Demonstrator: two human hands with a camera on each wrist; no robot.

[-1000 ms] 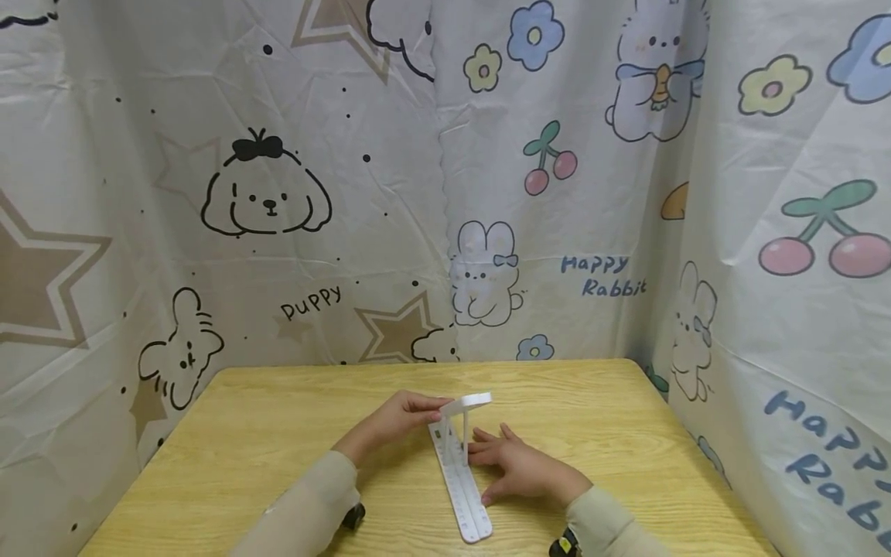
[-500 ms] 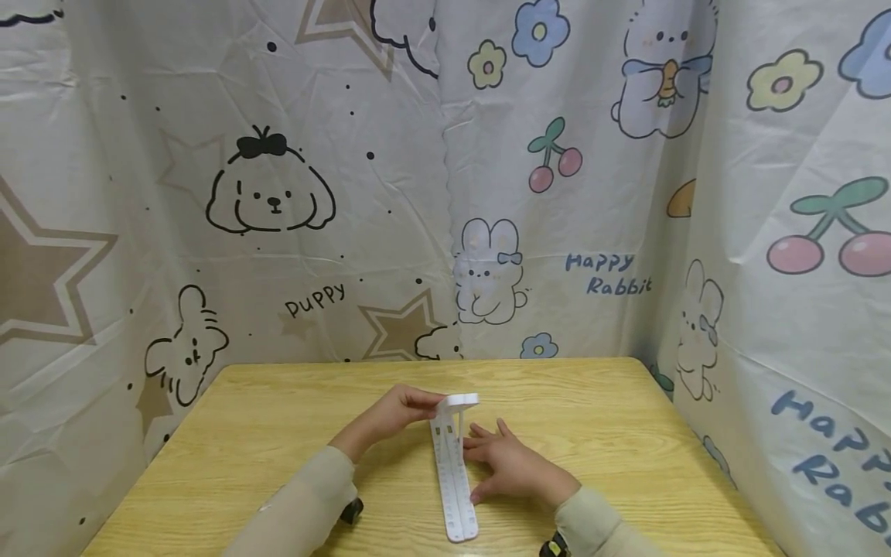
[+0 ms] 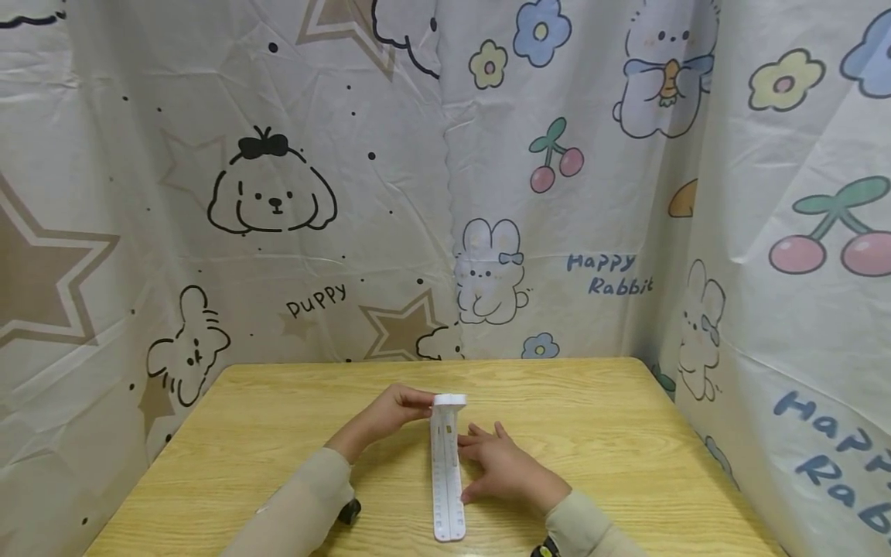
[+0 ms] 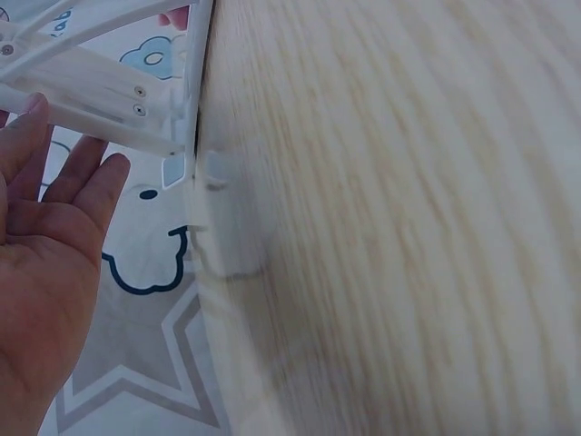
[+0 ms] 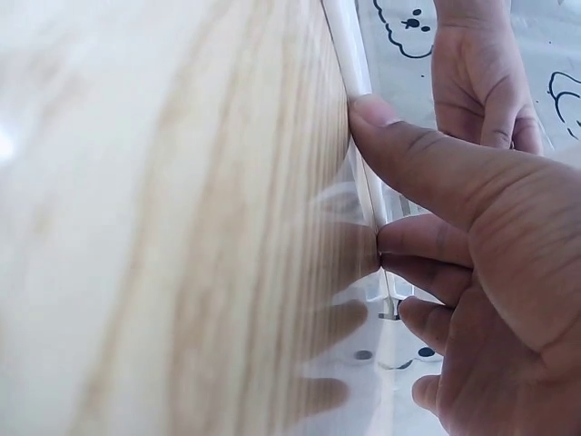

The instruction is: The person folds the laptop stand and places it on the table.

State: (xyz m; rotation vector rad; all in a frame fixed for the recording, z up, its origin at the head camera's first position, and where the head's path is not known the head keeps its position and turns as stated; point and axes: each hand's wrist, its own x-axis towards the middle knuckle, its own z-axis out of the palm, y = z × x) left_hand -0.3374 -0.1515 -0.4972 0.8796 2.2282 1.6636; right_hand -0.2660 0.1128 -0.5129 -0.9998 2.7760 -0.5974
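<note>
A white plastic folding stand (image 3: 448, 507) sits on the table, its long slotted base pointing toward me and its upper plate (image 3: 449, 400) raised at the far end. My left hand (image 3: 393, 410) holds the raised part at its left side. In the left wrist view, the thumb lies against the edge of the white panel (image 4: 104, 86), with other fingers behind and below it. My right hand (image 3: 511, 470) rests on its side along the base's right edge. The right wrist view has its thumb tip and nearest fingertips touching that white edge (image 5: 349, 45), the other fingers loosely extended.
A light wood-grain table (image 3: 292, 418) extends around both hands. A pale curtain (image 3: 362, 232) with puppy and rabbit prints hangs behind it and at both sides. Black wrist devices show at the left cuff (image 3: 349, 510) and right cuff (image 3: 546, 548).
The stand has turned from a slant to nearly straight toward me, its near end shifting left. Both hands have moved slightly left with it.
</note>
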